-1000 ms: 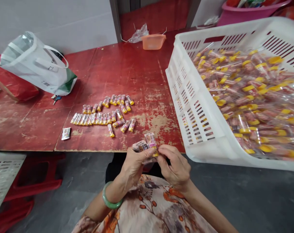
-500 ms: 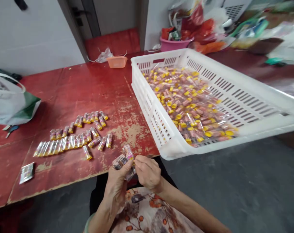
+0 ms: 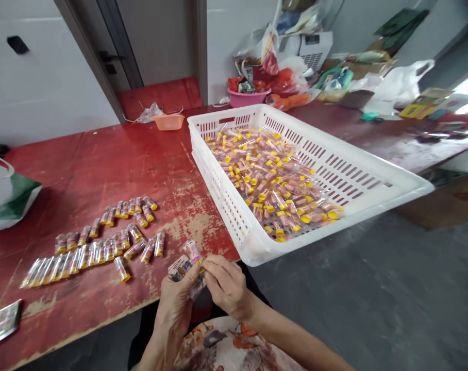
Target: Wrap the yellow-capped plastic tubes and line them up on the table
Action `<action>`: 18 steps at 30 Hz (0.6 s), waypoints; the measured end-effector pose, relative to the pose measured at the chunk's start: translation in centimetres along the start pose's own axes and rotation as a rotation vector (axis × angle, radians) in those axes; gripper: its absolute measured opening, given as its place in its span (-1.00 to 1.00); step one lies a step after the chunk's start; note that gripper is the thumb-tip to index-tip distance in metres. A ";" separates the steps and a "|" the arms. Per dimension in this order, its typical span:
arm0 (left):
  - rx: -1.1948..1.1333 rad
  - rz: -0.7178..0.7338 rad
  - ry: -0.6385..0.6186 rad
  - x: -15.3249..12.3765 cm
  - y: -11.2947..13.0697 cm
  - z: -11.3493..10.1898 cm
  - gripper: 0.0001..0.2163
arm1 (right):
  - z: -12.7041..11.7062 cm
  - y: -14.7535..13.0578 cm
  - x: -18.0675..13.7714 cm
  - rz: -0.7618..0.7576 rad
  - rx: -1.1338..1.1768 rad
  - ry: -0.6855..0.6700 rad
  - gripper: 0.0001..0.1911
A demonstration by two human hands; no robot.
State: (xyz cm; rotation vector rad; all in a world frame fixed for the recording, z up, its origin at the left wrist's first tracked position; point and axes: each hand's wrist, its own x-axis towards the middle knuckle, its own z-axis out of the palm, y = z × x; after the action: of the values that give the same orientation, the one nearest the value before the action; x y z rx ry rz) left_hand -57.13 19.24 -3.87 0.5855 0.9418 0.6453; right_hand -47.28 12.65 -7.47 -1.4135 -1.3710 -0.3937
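Note:
My left hand (image 3: 176,301) is closed on a stack of small printed labels (image 3: 178,268), its thumb pressed on top. A small clear tube (image 3: 193,251) with a printed wrap and a yellow end lies against that stack. Pinching at the tube's lower end are the fingers of my right hand (image 3: 228,286); they partly hide it. On the table to the left lie rows of similar wrapped tubes (image 3: 98,252) with yellow caps. A white slatted crate (image 3: 222,201) on the right holds many pink-filled tubes (image 3: 257,170) with yellow caps.
A flat silvery packet (image 3: 4,323) lies near the front left edge of the red table (image 3: 133,159). A white-and-green bag (image 3: 13,201) stands at the far left. Toward the back are an orange basket (image 3: 169,122), a pink basin (image 3: 247,99) and plastic bags (image 3: 396,85).
The view has turned to the right, so the table and crate appear farther left and lower. Both my hands stay together at the tube and labels, with little change in their grip.

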 end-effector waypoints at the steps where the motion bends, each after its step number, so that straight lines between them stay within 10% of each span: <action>1: -0.005 0.002 0.003 -0.1 -0.1 0.1 -0.69 | 0.0 0.0 -0.2 -0.014 -0.010 0.025 -0.77; 18: -0.026 -0.050 -0.097 -0.4 0.5 -1.8 -0.68 | -4.0 -1.9 0.0 0.113 0.019 -0.121 -0.74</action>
State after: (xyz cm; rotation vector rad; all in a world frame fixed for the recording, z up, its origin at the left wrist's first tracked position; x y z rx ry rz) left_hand -59.02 19.64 -4.16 0.5639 0.8539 0.5790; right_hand -47.24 8.86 -5.09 -1.5111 -1.3801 -0.2241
